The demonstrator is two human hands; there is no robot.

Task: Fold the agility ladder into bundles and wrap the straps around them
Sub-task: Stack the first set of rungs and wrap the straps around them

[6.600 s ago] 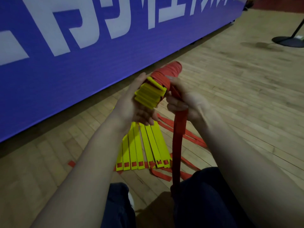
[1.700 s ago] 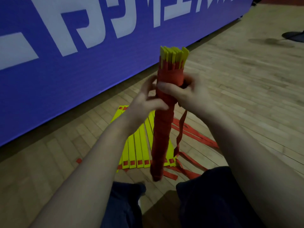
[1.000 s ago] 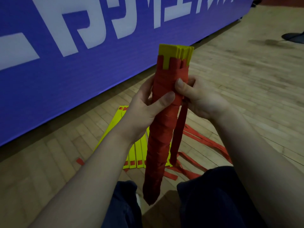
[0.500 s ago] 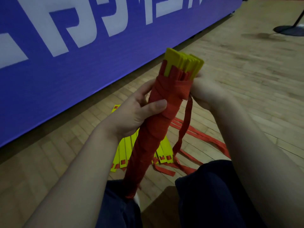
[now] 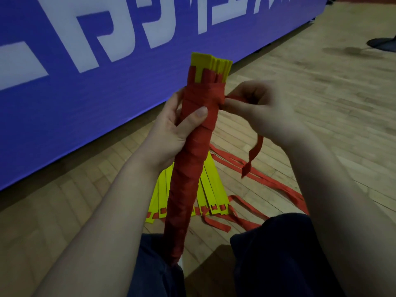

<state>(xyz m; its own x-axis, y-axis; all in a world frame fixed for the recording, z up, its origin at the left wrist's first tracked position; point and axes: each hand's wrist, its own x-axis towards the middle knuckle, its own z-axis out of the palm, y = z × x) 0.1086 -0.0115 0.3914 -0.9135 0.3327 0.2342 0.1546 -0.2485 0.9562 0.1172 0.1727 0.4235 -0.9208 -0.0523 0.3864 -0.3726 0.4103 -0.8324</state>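
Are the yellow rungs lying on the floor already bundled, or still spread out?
Spread out. The yellow rungs lie flat side by side on the floor, fanned, and the red straps trail loose beside them.

Dim indoor light on my feed.
Shadow darkens the lower bundle point(image 5: 182, 221); far floor point(image 5: 321, 93) smeared, perhaps motion blur.

Floor point(image 5: 321, 99): pale wooden planks, brighter toward 2 o'clock.
Yellow rungs point(image 5: 214, 189): flat on the planks at 6 o'clock, side by side in a fan, with their slotted ends nearest the person.
Red straps point(image 5: 278, 185): loose on the planks, threaded through those slots and trailing toward 4 o'clock.
Blue banner point(image 5: 85, 82): stands along the floor's edge from 8 to 1 o'clock and bears white letters.
Dark base point(image 5: 383, 42): at 2 o'clock, well apart.
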